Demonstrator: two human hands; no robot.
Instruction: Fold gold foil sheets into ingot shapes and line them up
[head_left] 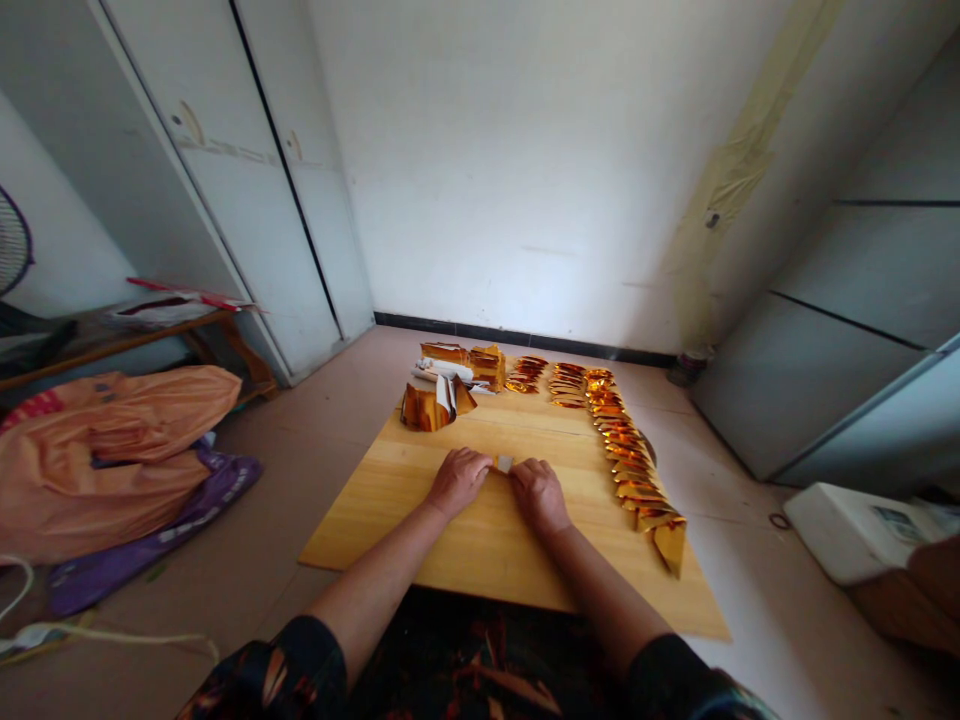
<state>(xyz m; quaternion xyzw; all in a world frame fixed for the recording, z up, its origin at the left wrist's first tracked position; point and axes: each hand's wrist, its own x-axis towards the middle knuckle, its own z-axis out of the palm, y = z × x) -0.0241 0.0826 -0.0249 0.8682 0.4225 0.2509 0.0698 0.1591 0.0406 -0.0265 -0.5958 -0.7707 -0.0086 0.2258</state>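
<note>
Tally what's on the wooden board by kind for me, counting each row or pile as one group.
Rows of folded gold foil pieces: 3
Piles of unfolded gold foil sheets: 2
Small foil piece between left hand and right hand: 1
Wooden board: 1
Total: 7

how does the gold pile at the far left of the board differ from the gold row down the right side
The gold pile is a loose clump with white sheets mixed in; the gold row is all gold. The pile sits bunched in one spot, while the row runs as a long overlapping line along the wooden board edge. Both are shiny gold foil paper.
</note>
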